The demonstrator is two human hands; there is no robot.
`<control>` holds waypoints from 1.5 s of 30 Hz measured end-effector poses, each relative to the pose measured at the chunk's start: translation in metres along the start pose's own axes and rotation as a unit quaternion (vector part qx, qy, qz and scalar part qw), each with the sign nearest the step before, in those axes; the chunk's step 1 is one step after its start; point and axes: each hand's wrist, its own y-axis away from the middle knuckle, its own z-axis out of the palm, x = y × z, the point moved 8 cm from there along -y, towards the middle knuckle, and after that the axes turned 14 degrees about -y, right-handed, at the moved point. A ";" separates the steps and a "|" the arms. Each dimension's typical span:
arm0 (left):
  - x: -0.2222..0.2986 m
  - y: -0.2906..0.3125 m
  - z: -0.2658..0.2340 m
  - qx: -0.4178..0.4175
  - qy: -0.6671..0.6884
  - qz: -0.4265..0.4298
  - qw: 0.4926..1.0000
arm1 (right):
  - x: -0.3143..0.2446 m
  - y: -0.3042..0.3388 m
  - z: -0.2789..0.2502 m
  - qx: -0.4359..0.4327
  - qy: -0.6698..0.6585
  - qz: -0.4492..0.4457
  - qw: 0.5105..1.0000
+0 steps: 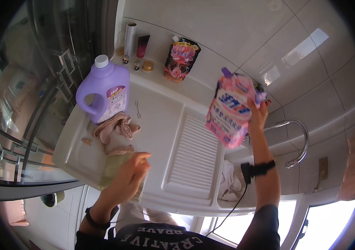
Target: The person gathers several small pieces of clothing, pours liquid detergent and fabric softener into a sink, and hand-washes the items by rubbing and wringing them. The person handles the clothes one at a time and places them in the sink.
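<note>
My right hand (258, 116) grips the right edge of a pink refill pouch (229, 110) with a purple cap, lifted above the ribbed washboard (196, 154). The pouch is slightly blurred. My left hand (131, 175) hovers over or rests on a pale yellow-green cloth (111, 166) at the counter's front, its fingers loosely bent with a gap between them and nothing seen in them. Just beyond the cloth lies a crumpled dusty-pink garment (117, 127). A large purple jug (104, 89) with a white cap stands behind it.
A dark floral pouch (181, 59), a plum tube (142, 46), a white roll (130, 38) and a small amber jar (147, 65) stand on the back ledge. To the right are a curved chrome faucet (304, 137) and white cloth (230, 181) in the basin. A glass door (52, 83) borders the left.
</note>
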 end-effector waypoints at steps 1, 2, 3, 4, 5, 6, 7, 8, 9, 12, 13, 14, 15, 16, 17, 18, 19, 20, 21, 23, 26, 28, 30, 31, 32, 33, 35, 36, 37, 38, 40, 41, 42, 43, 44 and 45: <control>-0.009 0.006 -0.003 0.006 0.009 -0.018 1.000 | 0.013 -0.024 0.012 -0.018 0.004 -0.008 1.000; -0.015 0.012 -0.005 0.016 0.017 -0.031 0.999 | 0.028 -0.047 0.020 -0.019 0.005 -0.001 1.000; -0.018 0.015 -0.009 0.041 -0.020 -0.017 0.999 | 0.039 -0.066 0.030 -0.044 -0.002 -0.017 0.999; -0.024 0.019 -0.009 0.049 -0.022 -0.039 0.998 | 0.052 -0.086 0.037 -0.052 -0.012 -0.021 0.998; -0.030 0.023 -0.009 0.057 -0.027 -0.060 0.996 | 0.065 -0.103 0.040 -0.049 -0.021 -0.020 0.998; -0.034 0.027 -0.009 0.068 -0.033 -0.079 0.994 | 0.076 -0.118 0.043 -0.061 -0.028 -0.029 0.997; -0.039 0.030 -0.007 0.065 -0.040 -0.106 0.991 | 0.090 -0.130 0.042 -0.061 -0.032 -0.030 0.997; -0.042 0.031 -0.004 0.052 -0.044 -0.120 0.990 | 0.101 -0.138 0.044 -0.088 -0.045 -0.045 0.994; -0.044 0.032 0.000 0.040 -0.048 -0.131 0.989 | 0.115 -0.147 0.031 -0.041 -0.025 -0.035 0.998; -0.048 0.029 0.008 0.029 -0.050 -0.147 0.987 | 0.134 -0.161 0.010 -0.003 0.009 -0.052 0.999; -0.050 0.027 0.011 0.030 -0.047 -0.151 0.987 | 0.133 -0.162 0.006 -0.002 0.019 -0.066 0.998; -0.051 0.024 0.014 0.026 -0.044 -0.160 0.986 | 0.132 -0.160 -0.002 0.033 0.040 -0.054 0.997; -0.044 0.017 0.017 0.023 -0.075 -0.114 0.990 | 0.116 -0.155 -0.001 0.039 0.141 -0.120 0.982; -0.037 0.010 0.021 0.018 -0.105 -0.075 0.991 | 0.100 -0.147 -0.003 0.076 0.250 -0.157 0.952; -0.030 0.005 0.025 0.013 -0.135 -0.035 0.990 | 0.081 -0.134 -0.001 0.114 0.361 -0.204 0.903; -0.029 0.002 0.029 0.002 -0.128 -0.047 0.991 | 0.069 -0.122 0.003 0.127 0.379 -0.217 0.891; -0.029 -0.001 0.032 -0.007 -0.121 -0.059 0.991 | 0.056 -0.109 0.010 0.141 0.400 -0.243 0.872; -0.028 -0.004 0.035 -0.017 -0.114 -0.070 0.991 | 0.042 -0.093 0.022 0.145 0.428 -0.302 0.839; -0.021 -0.008 0.036 -0.014 -0.128 -0.040 0.991 | 0.032 -0.074 0.031 0.138 0.417 -0.354 0.826; -0.016 -0.011 0.039 -0.028 -0.136 -0.035 0.990 | 0.032 -0.050 0.049 0.054 0.367 -0.364 0.854; -0.013 -0.011 0.037 -0.029 -0.140 -0.022 0.990 | 0.066 -0.029 0.101 -0.184 0.290 -0.305 0.888; -0.013 -0.010 0.035 -0.027 -0.135 -0.011 0.990 | 0.103 -0.027 0.135 -0.244 0.271 -0.214 0.906; -0.014 -0.007 0.031 -0.021 -0.124 -0.003 0.992 | 0.140 -0.045 0.158 -0.234 0.250 -0.106 0.934; -0.014 -0.004 0.029 -0.011 -0.130 0.000 0.991 | 0.155 -0.057 0.169 -0.211 0.272 -0.085 0.935; -0.014 -0.002 0.026 -0.004 -0.140 0.005 0.990 | 0.169 -0.069 0.180 -0.188 0.286 -0.074 0.936; -0.013 0.001 0.022 0.001 -0.149 0.013 0.989 | 0.184 -0.079 0.186 -0.159 0.304 -0.056 0.938; -0.017 0.006 0.016 0.007 -0.154 0.007 0.988 | 0.202 -0.093 0.192 -0.089 0.321 -0.078 0.940; -0.020 0.010 0.013 0.006 -0.158 -0.001 0.987 | 0.213 -0.099 0.197 -0.053 0.333 -0.084 0.938; -0.024 0.013 0.009 0.006 -0.164 -0.008 0.986 | 0.226 -0.107 0.198 -0.026 0.326 -0.051 0.944; -0.027 0.017 0.005 0.007 -0.169 -0.016 0.985 | 0.239 -0.113 0.195 0.010 0.323 -0.009 0.946; -0.034 0.025 -0.001 0.013 -0.176 -0.032 0.984 | 0.254 -0.119 0.187 0.086 0.314 0.007 0.946; -0.036 0.028 -0.004 0.019 -0.179 -0.038 0.983 | 0.260 -0.123 0.182 0.102 0.305 0.031 0.946; -0.037 0.030 -0.007 0.027 -0.180 -0.039 0.983 | 0.265 -0.125 0.178 0.114 0.295 0.050 0.947; -0.040 0.032 -0.008 0.027 -0.172 -0.048 0.984 | 0.266 -0.126 0.183 0.077 0.295 0.039 0.952; -0.042 0.033 -0.009 0.030 -0.160 -0.053 0.985 | 0.264 -0.125 0.188 0.035 0.294 0.022 0.955; -0.042 0.034 -0.010 0.031 -0.147 -0.053 0.987 | 0.261 -0.122 0.190 0.020 0.300 0.022 0.954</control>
